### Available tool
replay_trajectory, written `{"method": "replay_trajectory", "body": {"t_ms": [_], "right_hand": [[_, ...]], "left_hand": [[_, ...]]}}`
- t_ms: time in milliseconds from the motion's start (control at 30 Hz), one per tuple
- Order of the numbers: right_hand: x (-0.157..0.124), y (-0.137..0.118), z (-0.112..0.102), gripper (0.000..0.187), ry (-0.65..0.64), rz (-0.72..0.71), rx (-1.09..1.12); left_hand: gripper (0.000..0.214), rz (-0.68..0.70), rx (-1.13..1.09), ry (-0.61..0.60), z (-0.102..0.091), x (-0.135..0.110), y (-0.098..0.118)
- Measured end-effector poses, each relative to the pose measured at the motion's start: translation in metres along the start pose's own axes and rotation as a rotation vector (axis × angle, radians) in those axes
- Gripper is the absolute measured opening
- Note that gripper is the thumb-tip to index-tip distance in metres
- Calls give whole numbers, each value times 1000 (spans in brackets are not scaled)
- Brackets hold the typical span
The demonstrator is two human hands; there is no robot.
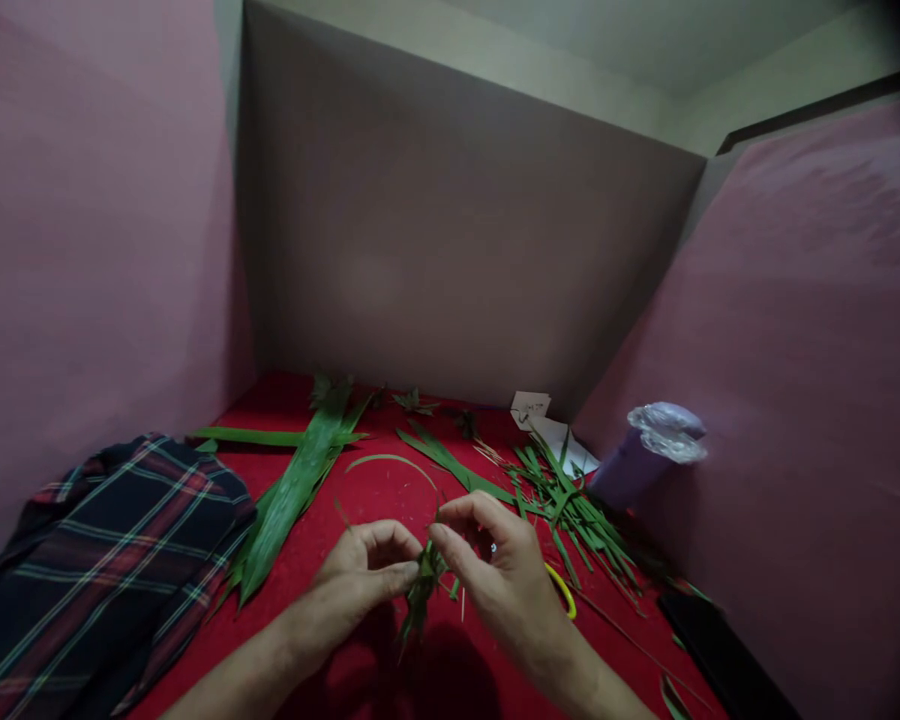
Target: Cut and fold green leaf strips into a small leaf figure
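Note:
Between my two hands, above the red cloth, is a small bundle of folded green leaf strips [421, 592], its tips hanging downward. My left hand [367, 565] pinches it from the left side with thumb and forefinger. On the other side, the thumb and forefinger of my right hand [487, 550] close at its upper end, where a thin tip sticks up. The finer folds are hidden by the fingers. A yellow scissor-like handle [562, 592] shows partly from behind my right hand.
Long broad leaves [300, 500] lie to the left on the red cloth [379, 490]. Cut green strips [562, 500] are heaped at the right, near white paper [566, 445] and a purple roll [637, 460]. A plaid cloth [120, 560] lies front left; a dark flat object [720, 650] lies front right.

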State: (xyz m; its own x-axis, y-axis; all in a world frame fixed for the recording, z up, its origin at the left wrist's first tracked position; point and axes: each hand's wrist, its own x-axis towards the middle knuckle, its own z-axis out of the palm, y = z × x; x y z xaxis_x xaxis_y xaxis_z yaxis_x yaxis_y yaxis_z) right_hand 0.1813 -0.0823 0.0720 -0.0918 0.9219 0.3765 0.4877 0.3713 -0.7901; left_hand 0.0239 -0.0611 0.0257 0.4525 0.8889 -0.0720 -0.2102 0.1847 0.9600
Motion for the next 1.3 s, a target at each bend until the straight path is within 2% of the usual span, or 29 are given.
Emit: {"method": "replay_trajectory", "body": {"t_ms": [133,233,367,500,600,733,833,1000,1067,1200,1300], "right_hand": [[7,-3,-10,15,-117,58,31],[8,-4,-14,13,-167,65,64],[8,-10,-17,12,-160,35,46],[4,-7,-27,12,-67,-3,-4],[-10,21,-39,18,-77,48,-201],[-36,78,-49,14,-139,52,-604],[-48,101,-49,20,-143,105,-665],[-45,97,-49,40,-161,126,-498],[-43,96,-52,45,-155,174,-359],[-49,93,-60,42,-122,337,38],[-61,82,-62,53,-130,368,124]], "left_hand": [[12,66,116,-33,0,-1,-2],[9,52,153,-46,2,-4,1],[7,57,132,-62,3,-6,3],[13,36,66,-90,2,-5,5],[17,28,1,-82,1,-6,6],[18,64,-69,-56,-1,-6,4],[19,102,8,-31,-2,-6,4],[6,389,391,156,-1,-7,8],[3,475,464,177,-1,-8,11],[5,549,512,191,0,-11,12],[7,586,531,207,0,-12,10]]}}
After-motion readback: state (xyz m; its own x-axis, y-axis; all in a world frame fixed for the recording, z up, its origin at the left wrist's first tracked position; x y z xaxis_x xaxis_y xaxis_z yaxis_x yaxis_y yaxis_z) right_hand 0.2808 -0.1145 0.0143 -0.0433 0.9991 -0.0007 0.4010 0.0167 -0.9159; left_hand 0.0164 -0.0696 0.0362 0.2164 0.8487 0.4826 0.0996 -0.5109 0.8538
